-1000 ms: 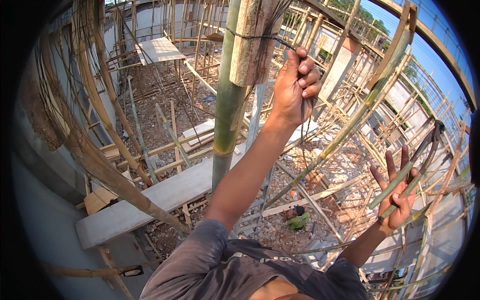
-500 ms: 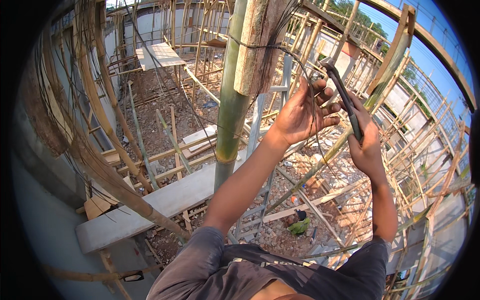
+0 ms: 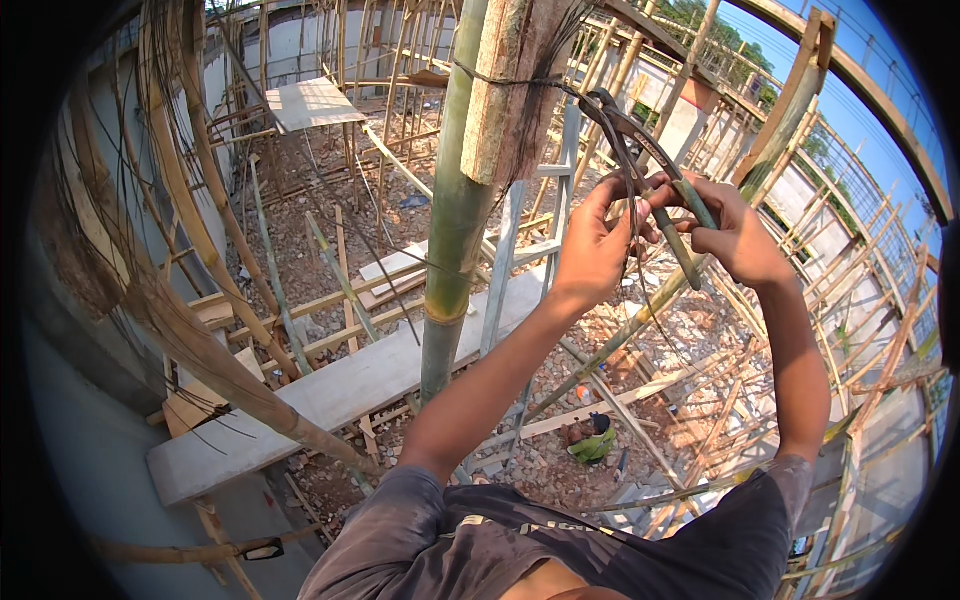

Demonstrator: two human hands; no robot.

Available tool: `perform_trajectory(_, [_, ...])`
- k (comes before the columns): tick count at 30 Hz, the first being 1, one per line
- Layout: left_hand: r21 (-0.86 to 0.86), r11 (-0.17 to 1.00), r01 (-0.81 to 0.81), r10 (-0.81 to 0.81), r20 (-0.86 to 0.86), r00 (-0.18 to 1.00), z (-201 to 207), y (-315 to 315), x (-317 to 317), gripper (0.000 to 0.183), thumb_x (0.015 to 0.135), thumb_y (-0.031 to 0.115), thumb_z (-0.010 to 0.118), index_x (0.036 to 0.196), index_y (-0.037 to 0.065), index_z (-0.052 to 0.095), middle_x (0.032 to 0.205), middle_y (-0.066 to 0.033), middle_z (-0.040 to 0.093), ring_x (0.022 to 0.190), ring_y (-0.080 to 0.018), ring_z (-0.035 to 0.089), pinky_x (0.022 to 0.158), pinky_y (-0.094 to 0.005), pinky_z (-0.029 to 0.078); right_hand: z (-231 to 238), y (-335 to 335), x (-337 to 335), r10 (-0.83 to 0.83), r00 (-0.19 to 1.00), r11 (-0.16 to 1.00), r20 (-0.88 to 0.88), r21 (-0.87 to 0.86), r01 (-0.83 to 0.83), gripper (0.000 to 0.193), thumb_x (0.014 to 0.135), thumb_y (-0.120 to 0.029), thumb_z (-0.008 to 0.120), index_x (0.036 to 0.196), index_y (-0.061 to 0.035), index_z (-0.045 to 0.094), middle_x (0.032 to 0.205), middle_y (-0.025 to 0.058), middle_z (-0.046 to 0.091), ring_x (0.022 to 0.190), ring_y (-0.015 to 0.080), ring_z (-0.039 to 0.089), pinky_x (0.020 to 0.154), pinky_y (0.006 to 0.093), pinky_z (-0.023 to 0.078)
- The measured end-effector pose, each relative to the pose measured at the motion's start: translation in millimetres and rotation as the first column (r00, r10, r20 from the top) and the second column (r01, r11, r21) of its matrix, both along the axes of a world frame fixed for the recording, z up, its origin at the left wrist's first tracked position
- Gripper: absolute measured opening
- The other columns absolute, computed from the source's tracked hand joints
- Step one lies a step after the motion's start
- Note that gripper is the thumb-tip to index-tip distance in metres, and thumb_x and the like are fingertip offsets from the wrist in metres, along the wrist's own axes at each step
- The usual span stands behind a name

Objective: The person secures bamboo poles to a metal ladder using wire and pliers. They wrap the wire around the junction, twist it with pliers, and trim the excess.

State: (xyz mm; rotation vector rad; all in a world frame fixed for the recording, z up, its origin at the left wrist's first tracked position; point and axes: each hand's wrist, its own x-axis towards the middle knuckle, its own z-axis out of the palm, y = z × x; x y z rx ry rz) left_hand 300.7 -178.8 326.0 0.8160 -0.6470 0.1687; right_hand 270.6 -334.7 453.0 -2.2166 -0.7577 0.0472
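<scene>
My right hand (image 3: pixel 742 232) grips the pincers (image 3: pixel 652 148), one handle angled out from the other. Their jaws are at the wire binding (image 3: pixel 512 81), beside the timber. This dark wire goes round an upright green bamboo pole (image 3: pixel 455 225) and the rough timber piece (image 3: pixel 497 130) against it. Left of the pincers, my left hand (image 3: pixel 590 250) is closed, its fingertips pinching the loose wire ends, which hang below the fingers. Both hands are close together, right of the pole.
A pale plank (image 3: pixel 330 410) runs below the pole, and a metal ladder (image 3: pixel 505 260) stands behind it. Bamboo poles with hanging wires (image 3: pixel 190 300) rise at left. Far below, a person in green (image 3: pixel 594 445) is on rubble-strewn ground (image 3: pixel 540 480). Bamboo scaffolding fills the right.
The pincers have moved left to the wire beside the timber, and their handles have spread. My left hand has gone from open fingers to a pinch on the wire ends.
</scene>
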Motion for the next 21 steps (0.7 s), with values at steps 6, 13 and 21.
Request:
perform_trajectory(6, [0.0, 0.98, -0.201, 0.2, 0.106, 0.974, -7, 9, 20, 0.038, 0.101, 0.017, 0.06, 0.129, -0.008, 0.053, 0.121, -0.0141, 0.063, 0.098, -0.0136, 0.062, 0.083, -0.0293, 0.054, 32, -8, 18, 0.105, 0.986, 0.973, 0.126, -0.218, -0.075, 0.04, 0.077, 0.002, 0.053, 0.115, -0.0003, 0.066, 0.109, 0.0049, 0.068, 0.106, 0.0146, 0.063, 0.093, 0.0297, 0.049])
perform_trajectory(13, [-0.026, 0.979, -0.204, 0.206, 0.126, 0.97, 1, 14, 15, 0.036, 0.101, 0.012, 0.056, 0.13, -0.008, 0.05, 0.116, -0.0132, 0.067, 0.103, -0.0145, 0.064, 0.09, -0.0299, 0.052, 63, 6, 19, 0.165, 0.97, 0.936, 0.177, -0.339, -0.097, 0.039, 0.071, -0.004, 0.052, 0.107, 0.0018, 0.067, 0.102, 0.0089, 0.07, 0.101, 0.0188, 0.066, 0.091, 0.0331, 0.053])
perform_trajectory(21, [-0.123, 0.984, -0.131, 0.15, 0.165, 0.975, 5, 8, 7, 0.032, 0.102, 0.011, 0.055, 0.127, -0.008, 0.051, 0.112, -0.0136, 0.068, 0.1, -0.0151, 0.065, 0.089, -0.0314, 0.054, 62, 14, -13, 0.137, 0.957, 0.937, 0.256, -0.347, -0.041, 0.035, 0.07, 0.0, 0.052, 0.103, 0.0057, 0.061, 0.098, 0.0102, 0.066, 0.094, 0.019, 0.066, 0.09, 0.0336, 0.052])
